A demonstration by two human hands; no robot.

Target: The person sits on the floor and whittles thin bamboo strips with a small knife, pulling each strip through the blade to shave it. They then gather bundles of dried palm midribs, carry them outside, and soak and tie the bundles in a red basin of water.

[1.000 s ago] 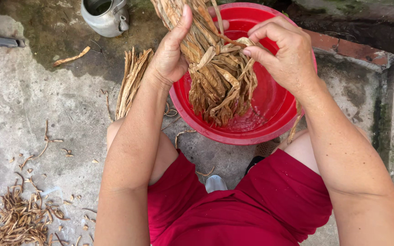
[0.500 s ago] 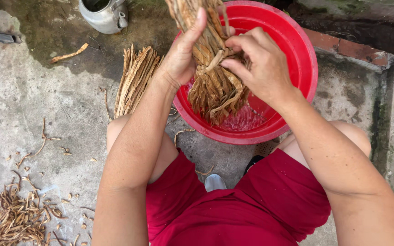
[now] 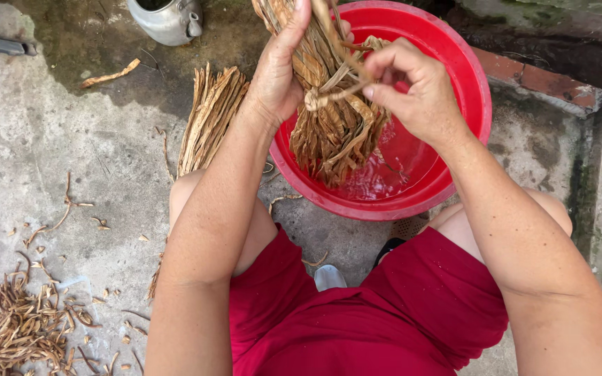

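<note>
From the head cam, the bundle of dried strips [image 3: 332, 118] is hanging over the red basin [image 3: 468, 90], long axis running roughly up and down the frame, loose ends pointing down toward the water. The left hand [image 3: 280, 76] is wrapping around the bundle's left side, fingers closed on it, forearm angling up from the knee. The right hand [image 3: 416, 87] is pinching the tie strip [image 3: 329, 96] at the knot, fingertips curled tight. Another flat bundle [image 3: 210, 115] is lying on the concrete just left of the basin.
</note>
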